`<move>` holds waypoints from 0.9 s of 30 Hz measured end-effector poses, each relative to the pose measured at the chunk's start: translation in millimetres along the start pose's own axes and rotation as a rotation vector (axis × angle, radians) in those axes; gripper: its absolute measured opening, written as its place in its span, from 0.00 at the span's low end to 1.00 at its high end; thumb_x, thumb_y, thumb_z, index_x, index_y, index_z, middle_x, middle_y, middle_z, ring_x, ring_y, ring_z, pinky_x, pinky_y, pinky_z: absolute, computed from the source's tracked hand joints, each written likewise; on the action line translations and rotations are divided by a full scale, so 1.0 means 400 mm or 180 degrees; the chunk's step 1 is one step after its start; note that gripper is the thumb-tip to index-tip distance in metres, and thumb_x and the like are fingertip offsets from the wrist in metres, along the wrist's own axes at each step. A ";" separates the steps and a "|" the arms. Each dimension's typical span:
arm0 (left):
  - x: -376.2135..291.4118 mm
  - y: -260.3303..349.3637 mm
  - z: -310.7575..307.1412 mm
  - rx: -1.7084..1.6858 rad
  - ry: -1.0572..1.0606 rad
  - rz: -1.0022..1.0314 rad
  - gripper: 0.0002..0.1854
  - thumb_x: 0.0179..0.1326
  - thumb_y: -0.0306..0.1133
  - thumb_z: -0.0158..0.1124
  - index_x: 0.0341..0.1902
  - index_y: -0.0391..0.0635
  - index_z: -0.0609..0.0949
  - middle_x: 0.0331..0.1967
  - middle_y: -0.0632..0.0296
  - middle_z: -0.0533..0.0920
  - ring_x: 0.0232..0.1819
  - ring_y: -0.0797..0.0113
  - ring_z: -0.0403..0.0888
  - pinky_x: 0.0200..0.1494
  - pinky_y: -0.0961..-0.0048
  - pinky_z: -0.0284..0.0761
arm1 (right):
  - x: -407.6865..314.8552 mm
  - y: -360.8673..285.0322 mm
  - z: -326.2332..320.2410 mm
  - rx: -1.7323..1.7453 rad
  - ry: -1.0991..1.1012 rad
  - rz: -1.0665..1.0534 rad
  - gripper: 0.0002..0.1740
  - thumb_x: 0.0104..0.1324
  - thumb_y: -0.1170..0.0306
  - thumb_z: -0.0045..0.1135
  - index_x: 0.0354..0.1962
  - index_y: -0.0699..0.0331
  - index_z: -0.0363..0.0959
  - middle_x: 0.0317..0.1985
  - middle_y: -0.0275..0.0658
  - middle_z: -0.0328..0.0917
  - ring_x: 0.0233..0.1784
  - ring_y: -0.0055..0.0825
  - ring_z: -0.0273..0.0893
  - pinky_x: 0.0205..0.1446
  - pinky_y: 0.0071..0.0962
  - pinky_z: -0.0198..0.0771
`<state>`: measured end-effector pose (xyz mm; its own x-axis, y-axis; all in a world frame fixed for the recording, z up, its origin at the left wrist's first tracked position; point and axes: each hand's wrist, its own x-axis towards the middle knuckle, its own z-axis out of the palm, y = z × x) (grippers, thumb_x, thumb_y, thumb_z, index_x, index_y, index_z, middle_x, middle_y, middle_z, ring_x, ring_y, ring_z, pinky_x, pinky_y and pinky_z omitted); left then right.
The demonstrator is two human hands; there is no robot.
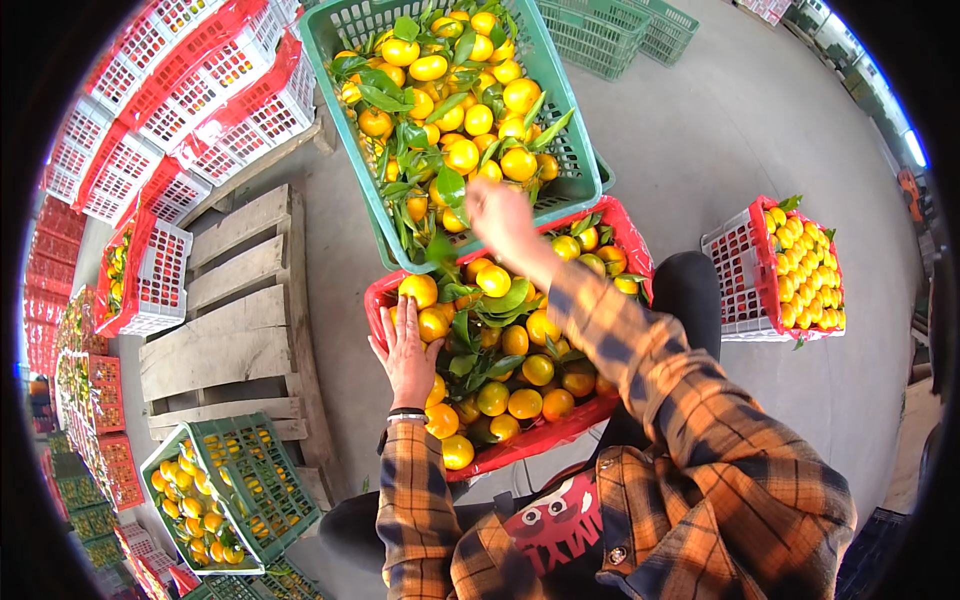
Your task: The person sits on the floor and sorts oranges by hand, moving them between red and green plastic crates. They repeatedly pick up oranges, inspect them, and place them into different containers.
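My left hand [409, 364] lies along the left side of a crate lined with red plastic film [555, 435]. Its fingers rest on an orange mandarin [433, 324] and reach another mandarin [418, 290], without closing round either. Leafy mandarins fill this crate. Motion blurs my right hand [499, 214] above the near edge of a green plastic crate [577, 135]. The fingers look curled, but whether they hold anything is unclear. More yellow mandarins [461, 156] with green leaves fill the green crate. A blurred leaf [441, 251] shows between the two crates.
A wooden pallet [217, 337] lies at left, with a tilted green crate of mandarins [255, 472] below it. Red-lined white crates [202, 97] are stacked at upper left. To my right stands a white crate of neatly arranged mandarins [739, 270]. Green crates [592, 37] sit behind.
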<state>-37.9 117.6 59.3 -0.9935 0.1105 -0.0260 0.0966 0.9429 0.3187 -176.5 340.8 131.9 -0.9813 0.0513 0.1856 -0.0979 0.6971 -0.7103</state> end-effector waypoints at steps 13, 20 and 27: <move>-0.001 0.003 -0.004 -0.0094 0.0135 0.0027 0.49 0.54 0.39 0.72 0.77 0.54 0.56 0.78 0.69 0.55 0.80 0.55 0.44 0.74 0.34 0.39 | 0.120 0.036 -0.083 0.1012 -0.0248 0.0133 0.34 0.59 0.46 0.63 0.50 0.67 0.73 0.39 0.46 0.82 0.35 0.36 0.82 0.39 0.35 0.77; -0.001 -0.003 0.000 -0.0067 0.0129 0.0041 0.49 0.54 0.40 0.72 0.78 0.55 0.55 0.78 0.70 0.55 0.80 0.55 0.44 0.75 0.35 0.39 | -0.323 0.011 0.072 0.1102 -0.3254 0.1323 0.36 0.57 0.41 0.68 0.42 0.69 0.77 0.36 0.40 0.81 0.34 0.26 0.80 0.25 0.26 0.76; -0.003 -0.003 0.000 -0.0005 0.0225 0.0015 0.49 0.53 0.43 0.73 0.77 0.56 0.57 0.77 0.71 0.56 0.80 0.57 0.45 0.75 0.36 0.41 | -0.453 0.000 0.074 0.0959 -0.1607 0.1129 0.29 0.57 0.61 0.73 0.50 0.73 0.75 0.39 0.44 0.83 0.42 0.25 0.81 0.50 0.30 0.75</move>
<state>-36.6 116.3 58.8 -0.9948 0.0925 0.0424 0.1013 0.9419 0.3202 -3.6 310.3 78.1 -0.9125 -0.1509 -0.3803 0.2734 0.4665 -0.8412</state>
